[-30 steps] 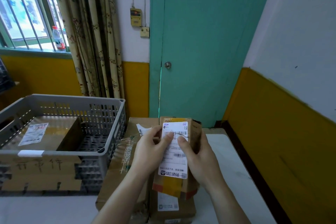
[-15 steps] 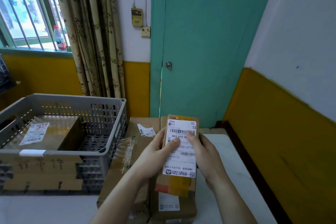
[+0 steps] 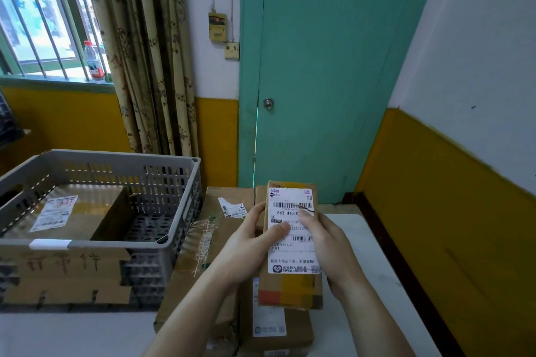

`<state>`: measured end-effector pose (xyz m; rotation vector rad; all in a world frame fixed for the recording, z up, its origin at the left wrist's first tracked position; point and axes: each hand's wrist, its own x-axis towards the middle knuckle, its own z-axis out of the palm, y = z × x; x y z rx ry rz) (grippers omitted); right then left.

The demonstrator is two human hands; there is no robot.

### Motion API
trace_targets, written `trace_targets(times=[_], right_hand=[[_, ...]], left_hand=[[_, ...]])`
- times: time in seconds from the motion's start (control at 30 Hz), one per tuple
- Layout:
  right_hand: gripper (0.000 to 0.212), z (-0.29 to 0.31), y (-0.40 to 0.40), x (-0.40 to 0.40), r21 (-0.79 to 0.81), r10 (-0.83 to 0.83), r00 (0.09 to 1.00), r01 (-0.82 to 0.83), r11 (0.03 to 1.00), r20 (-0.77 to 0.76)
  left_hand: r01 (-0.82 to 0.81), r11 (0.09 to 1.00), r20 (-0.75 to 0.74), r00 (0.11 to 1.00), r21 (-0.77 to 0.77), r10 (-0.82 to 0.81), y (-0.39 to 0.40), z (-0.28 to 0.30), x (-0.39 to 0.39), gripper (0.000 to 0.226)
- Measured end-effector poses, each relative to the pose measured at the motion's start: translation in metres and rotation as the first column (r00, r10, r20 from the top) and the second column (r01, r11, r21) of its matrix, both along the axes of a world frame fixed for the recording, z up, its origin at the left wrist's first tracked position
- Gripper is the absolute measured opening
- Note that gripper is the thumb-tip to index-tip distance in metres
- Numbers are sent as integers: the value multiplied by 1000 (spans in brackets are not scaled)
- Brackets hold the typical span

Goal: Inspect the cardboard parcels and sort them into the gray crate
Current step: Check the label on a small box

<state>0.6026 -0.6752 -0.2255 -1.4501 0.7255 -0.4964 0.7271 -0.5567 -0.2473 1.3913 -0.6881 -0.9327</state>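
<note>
A small cardboard parcel (image 3: pixel 290 287) with a long white shipping label and orange tape is held up in front of me, label facing me. My left hand (image 3: pixel 249 246) grips its left edge with the thumb on the label. My right hand (image 3: pixel 327 243) grips its right edge, thumb near the barcode. Below it lie more cardboard parcels (image 3: pixel 200 264) stacked on the white table (image 3: pixel 377 269). The gray crate (image 3: pixel 171 211) stands to the left with one flat labelled parcel (image 3: pixel 72 211) inside.
A cardboard sign with handwriting (image 3: pixel 66 275) is fixed to the crate's front. A teal door (image 3: pixel 333 66) and a curtain (image 3: pixel 145 52) stand behind the table. A yellow and white wall (image 3: pixel 464 153) runs along the right. A water bottle (image 3: pixel 92 61) sits on the windowsill.
The held parcel has turned from tilted to square on, its label now flat towards me, and both hands have shifted slightly right and up with it.
</note>
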Motion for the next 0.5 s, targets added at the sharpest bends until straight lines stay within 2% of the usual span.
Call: trace_targets(times=[0.17, 0.5], right_hand=[[19, 2, 2, 0, 68, -20, 1000, 19, 998, 21], [26, 3, 0, 1, 127, -45, 998, 51, 991, -52]], left_hand=[[-30, 999, 21, 999, 35, 29, -3, 3, -2, 79], [-41, 989, -2, 999, 143, 42, -4, 11, -5, 59]])
